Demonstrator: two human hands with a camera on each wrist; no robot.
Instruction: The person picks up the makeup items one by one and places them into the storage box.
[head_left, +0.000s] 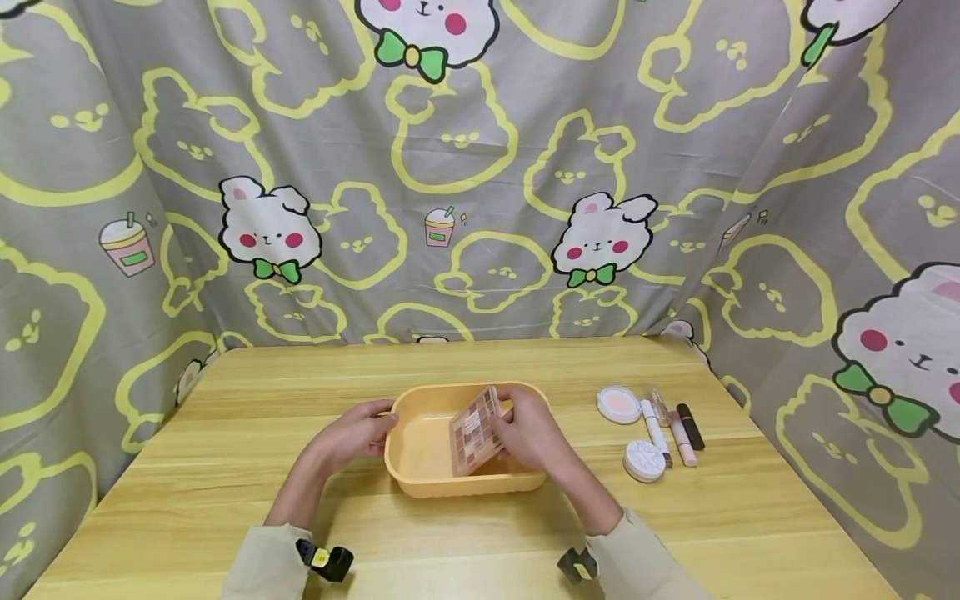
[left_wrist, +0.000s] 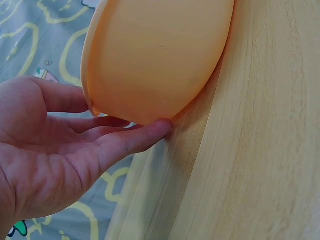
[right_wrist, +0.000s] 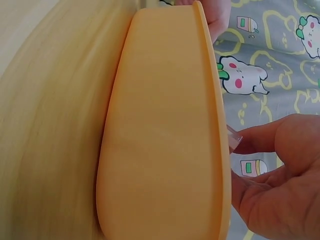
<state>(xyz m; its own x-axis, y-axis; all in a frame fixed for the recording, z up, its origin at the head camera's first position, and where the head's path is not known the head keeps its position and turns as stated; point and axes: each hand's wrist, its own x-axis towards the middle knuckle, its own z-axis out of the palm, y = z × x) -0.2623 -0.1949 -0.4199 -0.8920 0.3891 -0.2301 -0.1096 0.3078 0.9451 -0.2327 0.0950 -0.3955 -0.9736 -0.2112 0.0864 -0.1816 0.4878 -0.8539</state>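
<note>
An orange plastic basin (head_left: 465,488) sits on the wooden table in front of me. At its left end my left hand (head_left: 351,437) grips it, and in the left wrist view the thumb and fingers lie around the basin's end (left_wrist: 160,55). My right hand (head_left: 531,429) pinches an eyeshadow palette (head_left: 472,429) by its right side. The palette stands tilted within the basin, its colored pans facing left and up. In the right wrist view, the basin wall (right_wrist: 160,125) hides most of the palette; only a corner (right_wrist: 233,139) shows by the fingers.
Right of the basin lie a round compact (head_left: 619,405), a white round case (head_left: 644,461), a white tube (head_left: 654,427), a pink tube (head_left: 683,439), a black tube (head_left: 690,427) and a clear tube (head_left: 658,407). A patterned curtain (head_left: 465,275) borders the table's far edge.
</note>
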